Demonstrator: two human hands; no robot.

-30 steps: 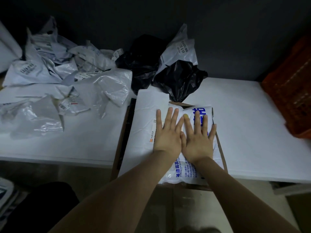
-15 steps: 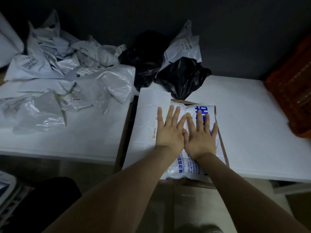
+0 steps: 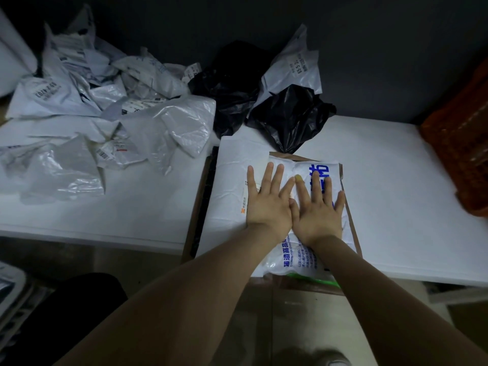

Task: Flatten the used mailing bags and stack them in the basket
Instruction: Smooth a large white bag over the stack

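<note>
Two hands, left hand (image 3: 268, 204) and right hand (image 3: 318, 210), lie flat side by side, fingers straight, pressing the blue-printed mailing bag (image 3: 298, 257); they cover its middle. The bag is glossy, wrinkled plastic, on a plain white bag (image 3: 232, 186) atop the cardboard box (image 3: 295, 285). Box interior hidden; only brown rims show. Behind the box: crumpled black bags (image 3: 287, 117). Right of the box: orange crate (image 3: 462, 143), cut off by the frame.

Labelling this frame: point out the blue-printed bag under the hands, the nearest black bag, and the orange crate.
blue-printed bag (image 3: 290, 257), head view, printed part between the forearms.
black bag (image 3: 287, 114), head view, crumpled middle.
orange crate (image 3: 459, 143), head view, its side wall.
</note>
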